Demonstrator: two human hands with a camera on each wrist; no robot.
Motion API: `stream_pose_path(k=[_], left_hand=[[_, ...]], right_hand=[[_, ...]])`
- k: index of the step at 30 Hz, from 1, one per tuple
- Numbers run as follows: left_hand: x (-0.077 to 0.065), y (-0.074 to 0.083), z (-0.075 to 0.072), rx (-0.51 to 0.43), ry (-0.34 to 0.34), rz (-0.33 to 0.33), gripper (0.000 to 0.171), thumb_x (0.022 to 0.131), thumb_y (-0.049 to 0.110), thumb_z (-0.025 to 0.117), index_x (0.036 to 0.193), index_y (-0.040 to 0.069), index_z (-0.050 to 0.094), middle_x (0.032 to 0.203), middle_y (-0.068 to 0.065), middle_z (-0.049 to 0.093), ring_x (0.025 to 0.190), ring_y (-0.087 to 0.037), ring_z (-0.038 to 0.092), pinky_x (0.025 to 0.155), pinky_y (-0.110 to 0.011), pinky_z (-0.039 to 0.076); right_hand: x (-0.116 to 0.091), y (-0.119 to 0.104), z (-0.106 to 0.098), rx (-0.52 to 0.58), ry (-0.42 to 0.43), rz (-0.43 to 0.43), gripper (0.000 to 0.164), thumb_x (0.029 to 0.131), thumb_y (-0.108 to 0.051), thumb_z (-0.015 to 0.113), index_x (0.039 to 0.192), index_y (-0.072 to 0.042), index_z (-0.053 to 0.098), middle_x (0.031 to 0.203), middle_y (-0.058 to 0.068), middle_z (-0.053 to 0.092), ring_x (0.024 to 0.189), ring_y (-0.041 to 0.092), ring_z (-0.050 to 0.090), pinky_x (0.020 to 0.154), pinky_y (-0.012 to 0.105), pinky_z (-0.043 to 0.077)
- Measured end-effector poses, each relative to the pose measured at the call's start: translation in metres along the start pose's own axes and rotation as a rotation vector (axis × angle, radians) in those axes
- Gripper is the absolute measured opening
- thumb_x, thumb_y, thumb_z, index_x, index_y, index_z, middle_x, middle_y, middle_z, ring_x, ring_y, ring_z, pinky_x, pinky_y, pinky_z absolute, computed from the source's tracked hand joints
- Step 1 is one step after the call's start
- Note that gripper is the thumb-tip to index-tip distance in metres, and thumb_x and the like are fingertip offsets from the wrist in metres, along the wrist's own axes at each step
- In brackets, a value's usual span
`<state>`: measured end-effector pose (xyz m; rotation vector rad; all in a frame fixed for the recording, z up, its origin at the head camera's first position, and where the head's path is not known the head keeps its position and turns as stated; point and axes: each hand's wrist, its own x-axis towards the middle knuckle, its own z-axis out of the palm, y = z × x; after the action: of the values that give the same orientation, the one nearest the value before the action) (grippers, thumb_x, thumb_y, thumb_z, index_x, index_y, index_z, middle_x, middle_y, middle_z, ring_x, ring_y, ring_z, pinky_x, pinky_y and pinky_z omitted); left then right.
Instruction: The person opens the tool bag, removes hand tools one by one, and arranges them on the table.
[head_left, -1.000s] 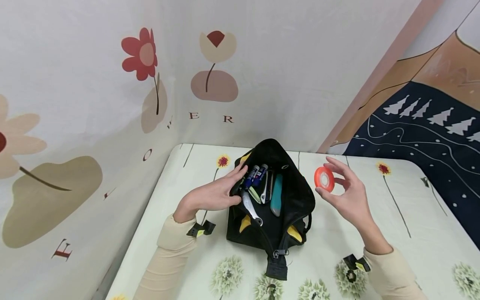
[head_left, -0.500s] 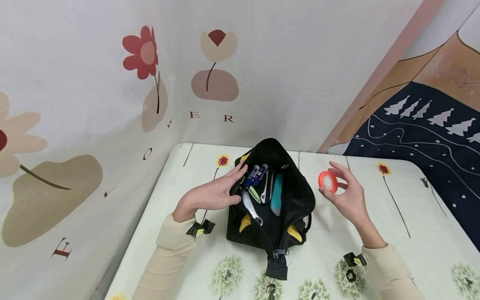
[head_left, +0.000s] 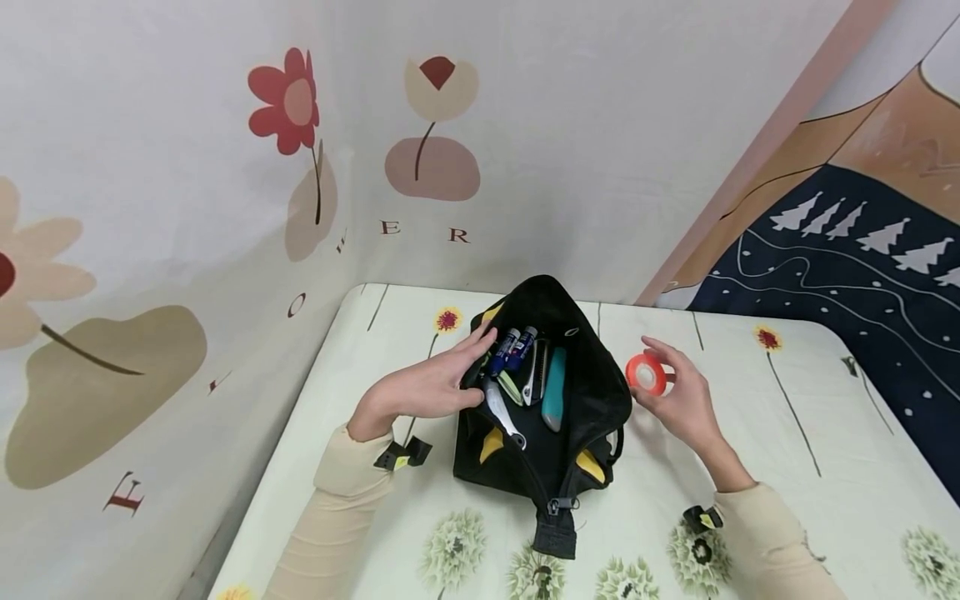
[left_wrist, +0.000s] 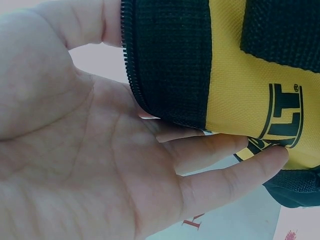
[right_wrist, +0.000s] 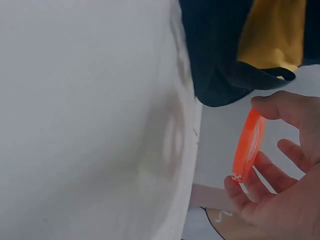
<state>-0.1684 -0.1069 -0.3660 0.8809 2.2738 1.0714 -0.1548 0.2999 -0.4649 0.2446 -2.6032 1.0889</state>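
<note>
Orange roll [head_left: 647,375] has moved left, closer to the black bag [head_left: 597,390]. At left, the left hand [head_left: 429,388] lays straight, parted fingers on the bag's left rim. Inside lie blue tubes [head_left: 521,348], then a teal item [head_left: 553,388]. Right of the bag, the right hand [head_left: 684,407] pinches the roll above the worktop [head_left: 660,487].

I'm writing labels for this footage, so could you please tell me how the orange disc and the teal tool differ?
The orange disc is round with a pale centre, whereas the teal tool is long and narrow. The orange disc is held by the right hand, outside the black bag; the teal tool lies inside it, untouched by either hand. Both are brightly coloured.
</note>
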Motion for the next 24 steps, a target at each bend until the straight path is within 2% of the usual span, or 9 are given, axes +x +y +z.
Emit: stream_pose_path(k=[5, 7, 9, 12, 17, 24], left_hand=[[0.000, -0.001, 0.000, 0.000, 0.000, 0.004, 0.089, 0.105, 0.007, 0.055, 0.176, -0.001, 0.003, 0.185, -0.013, -0.015, 0.171, -0.033, 0.001, 0.128, -0.053, 0.026], [0.000, -0.001, -0.001, -0.002, -0.001, 0.004, 0.089, 0.105, 0.007, 0.055, 0.176, -0.001, 0.003, 0.185, -0.013, -0.015, 0.171, -0.033, 0.001, 0.126, -0.052, 0.028], [0.000, -0.001, -0.001, -0.006, -0.003, 0.004, 0.089, 0.105, 0.007, 0.055, 0.176, -0.001, 0.003, 0.185, -0.013, -0.015, 0.171, -0.033, 0.002, 0.124, -0.051, 0.029], [-0.001, -0.001, -0.001, -0.008, -0.003, 0.005, 0.089, 0.105, 0.006, 0.055, 0.176, -0.001, 0.003, 0.185, -0.013, -0.016, 0.171, -0.033, 0.002, 0.125, -0.052, 0.028], [0.000, 0.000, -0.001, -0.001, -0.004, 0.009, 0.089, 0.104, 0.007, 0.055, 0.176, -0.001, 0.003, 0.185, -0.014, -0.015, 0.171, -0.033, 0.001, 0.127, -0.053, 0.027], [0.000, -0.001, -0.001, 0.000, -0.006, 0.009, 0.089, 0.105, 0.008, 0.056, 0.176, -0.002, 0.003, 0.185, -0.013, -0.015, 0.171, -0.033, -0.001, 0.132, -0.054, 0.021]], right_hand=[[-0.001, 0.006, 0.006, -0.011, -0.056, 0.011, 0.081, 0.081, 0.010, 0.091, 0.156, 0.000, 0.059, 0.138, 0.029, 0.068, 0.127, 0.047, 0.063, 0.095, 0.004, 0.041], [-0.002, 0.007, 0.008, -0.014, -0.072, 0.014, 0.079, 0.082, 0.011, 0.089, 0.155, 0.001, 0.059, 0.136, 0.029, 0.069, 0.126, 0.048, 0.065, 0.100, 0.016, 0.051], [-0.002, 0.009, 0.009, -0.021, -0.092, 0.016, 0.078, 0.083, 0.012, 0.087, 0.155, 0.003, 0.059, 0.134, 0.030, 0.069, 0.124, 0.048, 0.065, 0.105, 0.036, 0.057], [-0.003, 0.010, 0.011, -0.029, -0.135, 0.025, 0.079, 0.082, 0.014, 0.085, 0.155, 0.004, 0.057, 0.132, 0.031, 0.070, 0.122, 0.051, 0.067, 0.106, 0.062, 0.054], [-0.004, 0.012, 0.012, -0.047, -0.219, 0.063, 0.084, 0.080, 0.014, 0.087, 0.157, 0.001, 0.055, 0.136, 0.032, 0.068, 0.122, 0.053, 0.067, 0.107, 0.068, 0.052], [-0.005, 0.013, 0.012, -0.086, -0.258, 0.057, 0.083, 0.079, 0.011, 0.090, 0.155, 0.002, 0.057, 0.134, 0.031, 0.071, 0.117, 0.050, 0.067, 0.105, 0.066, 0.051]])
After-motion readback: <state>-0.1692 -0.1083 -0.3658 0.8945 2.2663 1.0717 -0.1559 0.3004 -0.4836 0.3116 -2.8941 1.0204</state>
